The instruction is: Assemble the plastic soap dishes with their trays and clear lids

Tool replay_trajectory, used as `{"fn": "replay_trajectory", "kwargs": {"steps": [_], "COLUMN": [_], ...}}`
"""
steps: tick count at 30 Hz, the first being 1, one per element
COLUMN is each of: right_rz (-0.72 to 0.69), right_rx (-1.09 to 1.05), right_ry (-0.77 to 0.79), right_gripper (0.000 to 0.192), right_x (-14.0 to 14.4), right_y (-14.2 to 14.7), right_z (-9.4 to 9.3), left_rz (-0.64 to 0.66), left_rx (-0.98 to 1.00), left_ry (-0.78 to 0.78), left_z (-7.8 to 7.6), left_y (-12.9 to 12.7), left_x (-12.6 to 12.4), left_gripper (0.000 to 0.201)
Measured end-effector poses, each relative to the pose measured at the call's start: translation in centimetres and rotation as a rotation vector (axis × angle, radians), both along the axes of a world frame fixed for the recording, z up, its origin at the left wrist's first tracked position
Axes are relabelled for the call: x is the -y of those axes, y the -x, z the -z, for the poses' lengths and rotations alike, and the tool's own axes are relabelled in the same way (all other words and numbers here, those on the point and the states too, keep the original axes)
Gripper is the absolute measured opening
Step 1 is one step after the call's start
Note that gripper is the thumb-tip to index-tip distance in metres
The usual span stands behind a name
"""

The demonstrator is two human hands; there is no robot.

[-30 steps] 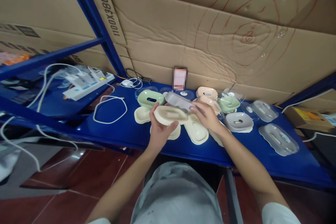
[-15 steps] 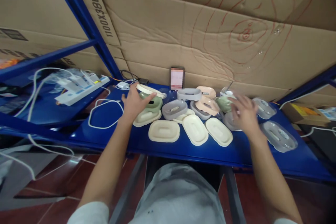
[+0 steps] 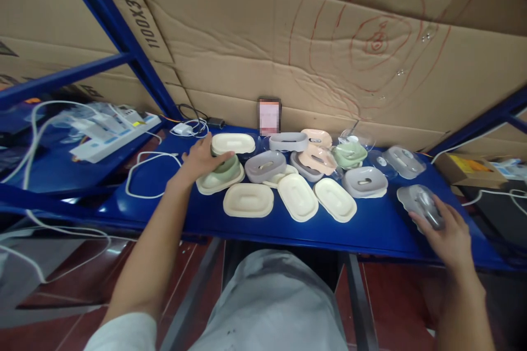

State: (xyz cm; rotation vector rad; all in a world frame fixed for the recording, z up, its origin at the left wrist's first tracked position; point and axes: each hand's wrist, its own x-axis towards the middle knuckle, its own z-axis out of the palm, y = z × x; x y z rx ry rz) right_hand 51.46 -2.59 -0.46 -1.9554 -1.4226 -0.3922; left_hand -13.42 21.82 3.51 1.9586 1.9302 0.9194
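At the right end of the blue table, my right hand (image 3: 452, 233) grips a grey oval dish with a clear plastic cover (image 3: 420, 205), fingers and thumb around its near right side. My left hand (image 3: 202, 160) is at the left, thumb and fingers apart, over a green oval dish (image 3: 224, 173) on a cream oval lid (image 3: 201, 185). Its fingertips are by the left end of another cream lid (image 3: 233, 143); some fingers are hidden. Between the hands lie grey dishes (image 3: 365, 182), peach dishes (image 3: 317, 160), a second green dish (image 3: 349, 153) and cream lids (image 3: 297, 197).
A phone-like screen (image 3: 269, 116) leans against the cardboard wall (image 3: 230, 66). Another covered grey dish (image 3: 405, 162) sits at the back right. White cables (image 3: 128, 178) and a power strip (image 3: 113, 137) are at the left. An open carton (image 3: 469, 170) stands beyond the right end.
My right hand has left the green dish and moved right and nearer, onto the covered grey dish. By my left hand the cream lid now lies flatter. The view has shifted slightly.
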Motion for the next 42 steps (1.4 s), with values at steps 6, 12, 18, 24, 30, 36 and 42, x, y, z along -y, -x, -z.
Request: {"fn": "replay_trajectory", "kwargs": {"steps": [6,12,18,24,30,36,42], "right_rz": [-0.245,-0.867,-0.984,-0.746,-1.004,-1.283,-1.026], "right_rx": [-0.047,-0.126,-0.269,-0.142,-0.168,-0.204,-0.196], "right_ry": [-0.067,0.062,0.068,0.077,0.090,0.253,0.052], "right_gripper": [0.085,0.092,0.072,0.073,0.050,0.037,0.034], "right_x": [-1.1,-3.8,-10.9,-20.8,-17.2,-11.4,-14.8], "right_y": [10.8,23.5,25.0,20.7,23.4,26.6,24.3], "right_z": [-1.9,-5.2,-6.6,-7.1,-8.0,-7.8,-8.9], "left_rz": [0.183,0.796,0.540,0.376,0.323,0.412,0.502], "left_rx": [0.179,0.925,1.066,1.108,1.138,1.067,0.883], "left_ry": [-0.302,0.086,-0.011,-0.016,-0.027,-0.101,-0.103], "left_z": [-1.3,0.0,1.3,1.8,2.4,1.9,2.5], "left_y": [-6.9,-15.8,-16.2,-15.9,-16.6,-16.1,-14.5], "left_x": [8.6,16.3,14.5,14.0,14.2,14.2,13.0], "left_gripper": [0.071,0.108,0.088,0.082,0.083,0.090,0.101]}}
